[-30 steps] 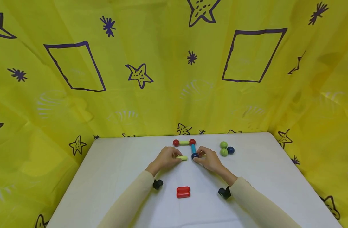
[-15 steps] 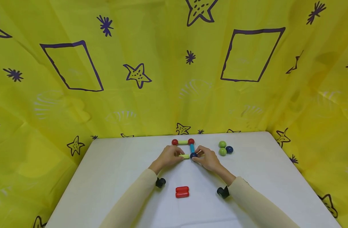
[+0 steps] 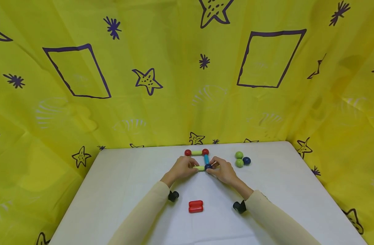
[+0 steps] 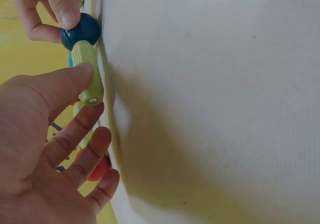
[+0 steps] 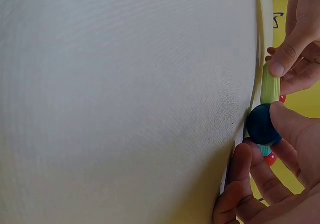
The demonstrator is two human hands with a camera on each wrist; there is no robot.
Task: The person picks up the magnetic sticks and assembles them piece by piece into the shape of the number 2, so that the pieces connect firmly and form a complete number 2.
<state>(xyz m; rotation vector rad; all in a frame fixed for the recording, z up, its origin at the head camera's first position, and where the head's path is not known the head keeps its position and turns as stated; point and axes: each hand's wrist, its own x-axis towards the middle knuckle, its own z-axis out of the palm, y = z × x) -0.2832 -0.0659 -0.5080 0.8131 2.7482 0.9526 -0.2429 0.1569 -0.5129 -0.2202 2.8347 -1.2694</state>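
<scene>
My left hand (image 3: 182, 167) pinches a light green rod (image 4: 90, 81) between thumb and fingers. The rod's far end meets a dark blue ball (image 5: 262, 125), which my right hand (image 3: 224, 170) grips from the right. A light blue rod (image 3: 206, 159) runs from that ball to a red ball (image 3: 205, 152) behind it. Another light green rod (image 3: 196, 153) joins this ball to a second red ball (image 3: 188, 152) on the left. Together the pieces make an open, three-sided shape on the white table (image 3: 128, 197).
Two red rods (image 3: 196, 206) lie side by side, nearer the front. Off to the right, two green balls (image 3: 239, 159) and a dark blue ball (image 3: 246, 160) sit clustered. A yellow patterned curtain (image 3: 174, 112) rises behind the table's back edge.
My left hand has moved slightly right with the light green rod, and the gap between rod and dark blue ball has closed. My right hand keeps its grip on the ball.
</scene>
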